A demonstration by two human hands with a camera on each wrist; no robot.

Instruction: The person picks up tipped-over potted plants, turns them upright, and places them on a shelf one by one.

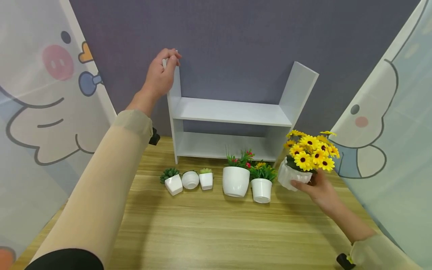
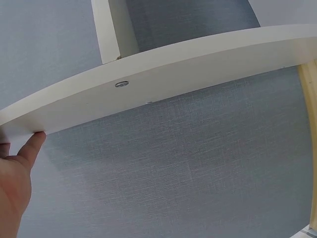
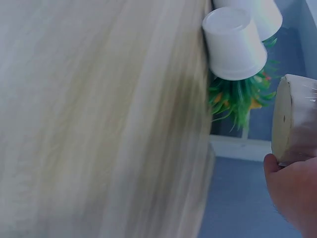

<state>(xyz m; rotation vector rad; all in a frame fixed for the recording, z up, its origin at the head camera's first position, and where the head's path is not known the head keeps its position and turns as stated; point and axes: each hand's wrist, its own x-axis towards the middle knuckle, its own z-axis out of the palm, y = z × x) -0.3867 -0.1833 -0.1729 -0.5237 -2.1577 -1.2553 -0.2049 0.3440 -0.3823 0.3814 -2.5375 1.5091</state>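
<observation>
Item 1: white pot w/ yellow flwrs point(image 1: 303, 162), R side, beside shelf's lower R end; R hand point(image 1: 322, 192) grips it, thumb near base. Item 2: white shelf unit point(image 1: 229, 111), far side of wood tbl point(image 1: 209, 232); L hand point(image 1: 161, 77) grips top of its L panel, fingers curled over edge. Item 3: row on tbl, near side of shelf, L to R: 3 sm. white pots point(image 1: 190, 180), lg. red-flwr pot point(image 1: 236, 181), med. orange-flwr pot point(image 1: 261, 189).

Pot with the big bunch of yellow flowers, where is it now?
In the head view, the yellow-flower pot is on the right, held in the right hand, just right of the small orange-flowered pot.
</observation>
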